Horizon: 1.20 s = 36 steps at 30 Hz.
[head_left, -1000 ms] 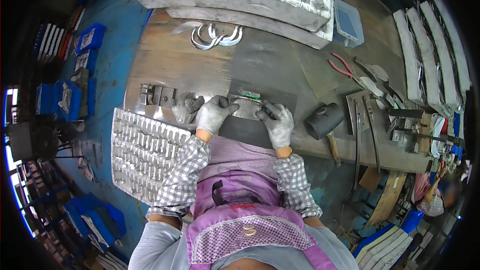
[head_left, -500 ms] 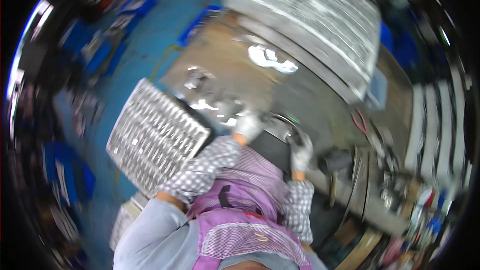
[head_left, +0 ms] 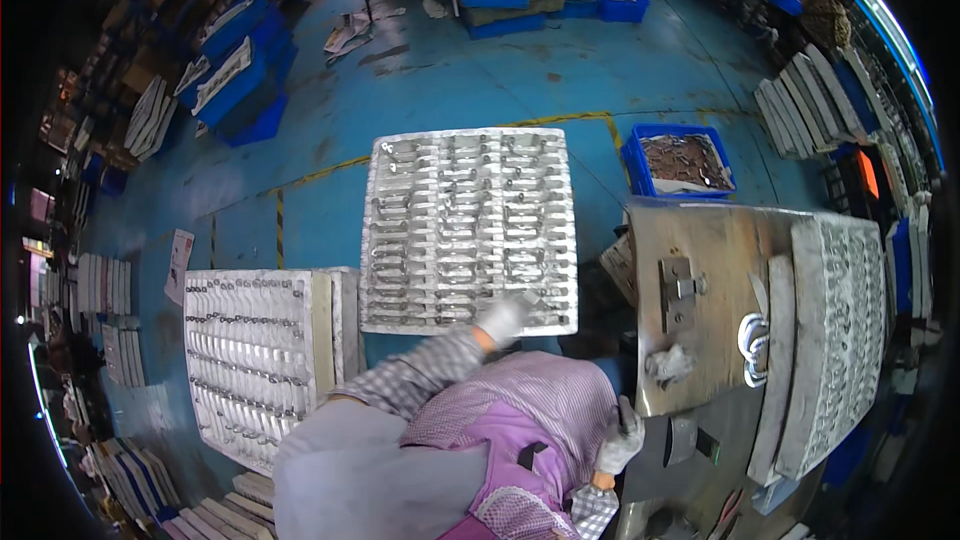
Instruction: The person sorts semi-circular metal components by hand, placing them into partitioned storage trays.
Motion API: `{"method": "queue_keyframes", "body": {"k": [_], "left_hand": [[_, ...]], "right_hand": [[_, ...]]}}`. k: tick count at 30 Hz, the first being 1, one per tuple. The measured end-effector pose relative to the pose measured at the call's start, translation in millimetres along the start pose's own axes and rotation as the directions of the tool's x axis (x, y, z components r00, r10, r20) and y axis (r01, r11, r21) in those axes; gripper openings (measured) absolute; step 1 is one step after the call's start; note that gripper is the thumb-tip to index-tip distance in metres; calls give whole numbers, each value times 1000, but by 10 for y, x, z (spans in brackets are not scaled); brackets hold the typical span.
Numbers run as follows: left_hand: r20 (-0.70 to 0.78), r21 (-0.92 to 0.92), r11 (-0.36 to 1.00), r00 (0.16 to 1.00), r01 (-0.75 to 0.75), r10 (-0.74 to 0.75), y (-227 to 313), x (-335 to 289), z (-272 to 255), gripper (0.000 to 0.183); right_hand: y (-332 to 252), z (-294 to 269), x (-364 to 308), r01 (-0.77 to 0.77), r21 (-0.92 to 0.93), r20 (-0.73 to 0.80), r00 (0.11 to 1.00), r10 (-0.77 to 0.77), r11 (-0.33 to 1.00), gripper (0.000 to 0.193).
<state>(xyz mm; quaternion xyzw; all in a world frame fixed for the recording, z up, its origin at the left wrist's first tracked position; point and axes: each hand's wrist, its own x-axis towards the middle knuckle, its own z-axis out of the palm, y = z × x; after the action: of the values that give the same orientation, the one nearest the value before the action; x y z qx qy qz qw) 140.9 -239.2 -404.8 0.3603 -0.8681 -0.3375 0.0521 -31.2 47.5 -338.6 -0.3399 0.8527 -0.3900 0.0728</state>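
My left hand [head_left: 503,321], in a pale glove, reaches over the near edge of a white foam tray [head_left: 470,136]. Rows of slim metal parts [head_left: 459,228] lie in the tray's slots. Motion smears the fingers, and whether they grip one of the parts is not clear. My right hand [head_left: 622,441], gloved with dark fingertips, hovers beside the bench edge with its fingers stretched out and nothing seen in it. Close by on the workbench [head_left: 720,340] sits a dark metal block [head_left: 681,439].
Another filled foam tray [head_left: 250,360] stands at the left, and one more [head_left: 835,340] rests on the bench. A metal fixture [head_left: 680,290], a crumpled cloth [head_left: 668,364] and shiny curved parts [head_left: 753,348] lie there too. Beyond the bench, a blue bin [head_left: 682,162] sits on the floor.
The view has swung left toward the tray. My left hand has gone from the bench to the tray; my right hand has come away from the metal piece on the bench.
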Motion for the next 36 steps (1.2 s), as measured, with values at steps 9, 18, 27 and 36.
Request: {"method": "queue_keyframes", "body": {"k": [9, 18, 27, 36], "left_hand": [[-644, -20, 872, 661, 488, -385, -4083, 661, -1641, 32], [-532, 44, 714, 621, 698, -575, -4108, 879, -1251, 33], [-386, 95, 682, 658, 725, -646, -4149, 891, -1112, 33], [-449, -97, 679, 577, 728, -682, -4269, 645, -1162, 30]], "right_hand": [[10, 23, -38, 40, -299, 300, 953, 54, 953, 21], [150, -210, -309, -49, -416, 225, 962, 154, 908, 21], [88, -209, -198, -130, -324, 219, 953, 208, 937, 18], [70, -288, -101, -129, -317, 258, 942, 217, 939, 17]]}}
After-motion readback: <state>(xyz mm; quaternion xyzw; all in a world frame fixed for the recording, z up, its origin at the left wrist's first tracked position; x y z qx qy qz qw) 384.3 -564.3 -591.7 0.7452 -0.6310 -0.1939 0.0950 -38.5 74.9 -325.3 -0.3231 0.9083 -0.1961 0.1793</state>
